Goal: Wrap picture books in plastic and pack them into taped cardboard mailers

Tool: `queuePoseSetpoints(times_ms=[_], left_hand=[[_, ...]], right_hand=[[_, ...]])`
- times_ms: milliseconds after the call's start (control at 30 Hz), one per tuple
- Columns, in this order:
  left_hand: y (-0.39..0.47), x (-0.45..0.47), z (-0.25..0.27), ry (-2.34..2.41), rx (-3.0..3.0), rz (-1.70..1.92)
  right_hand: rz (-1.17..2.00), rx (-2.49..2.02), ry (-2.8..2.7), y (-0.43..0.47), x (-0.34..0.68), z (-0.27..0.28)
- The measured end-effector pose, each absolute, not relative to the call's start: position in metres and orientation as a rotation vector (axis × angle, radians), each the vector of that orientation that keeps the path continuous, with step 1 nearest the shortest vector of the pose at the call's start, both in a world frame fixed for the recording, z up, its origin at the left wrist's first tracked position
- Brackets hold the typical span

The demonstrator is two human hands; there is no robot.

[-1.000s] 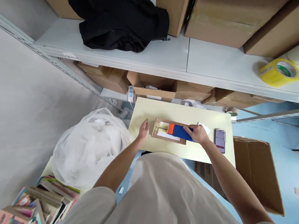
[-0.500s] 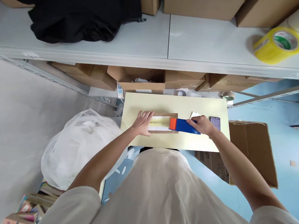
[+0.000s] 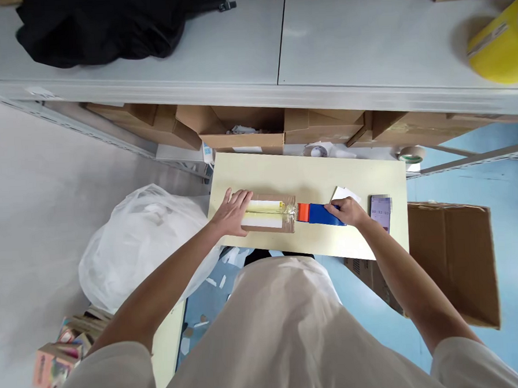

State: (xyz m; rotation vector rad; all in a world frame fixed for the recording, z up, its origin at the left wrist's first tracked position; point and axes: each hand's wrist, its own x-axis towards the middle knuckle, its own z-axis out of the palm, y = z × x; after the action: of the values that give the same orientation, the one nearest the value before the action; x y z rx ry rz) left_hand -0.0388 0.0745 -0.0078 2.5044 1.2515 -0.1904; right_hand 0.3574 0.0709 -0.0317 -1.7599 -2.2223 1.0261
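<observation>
A small cardboard box [image 3: 264,221] with a white label lies on the pale table, and shiny clear tape runs along it and over its right end. My left hand [image 3: 234,211] grips the box's left end, thumb at the near edge and fingers at the far edge. My right hand [image 3: 349,211] is closed around the right part of a blue tape dispenser [image 3: 323,214] with an orange front. That front sits just off the box's right end. Near my right hand lie white papers [image 3: 344,193] and a phone [image 3: 380,212].
A shelf [image 3: 192,76] with a black cloth item [image 3: 103,28] and a yellow tape roll [image 3: 501,45] rises behind the table [image 3: 240,166]. A white plastic bag [image 3: 135,247] stands at left. An open carton [image 3: 454,265] is at right.
The tape dispenser has come off the box's right end, where shiny tape now shows. The box and my left hand have shifted a little left. The view has also moved.
</observation>
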Motion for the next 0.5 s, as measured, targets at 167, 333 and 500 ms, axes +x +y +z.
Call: queuePoseSetpoints(times_ms=[167,333,500], left_hand=[[0.061,0.009,-0.013,1.285,2.446,-0.229],[0.053,0.074,-0.018,1.185,2.410,-0.087],[0.051,0.088,-0.020,1.119,2.380,0.037]], right_hand=[[0.989,-1.767,-2.248,0.071,0.347,-0.046],[0.991,-1.784,-2.258,0.071,0.343,-0.046],[0.999,-1.778,-2.280,0.067,0.364,-0.038]])
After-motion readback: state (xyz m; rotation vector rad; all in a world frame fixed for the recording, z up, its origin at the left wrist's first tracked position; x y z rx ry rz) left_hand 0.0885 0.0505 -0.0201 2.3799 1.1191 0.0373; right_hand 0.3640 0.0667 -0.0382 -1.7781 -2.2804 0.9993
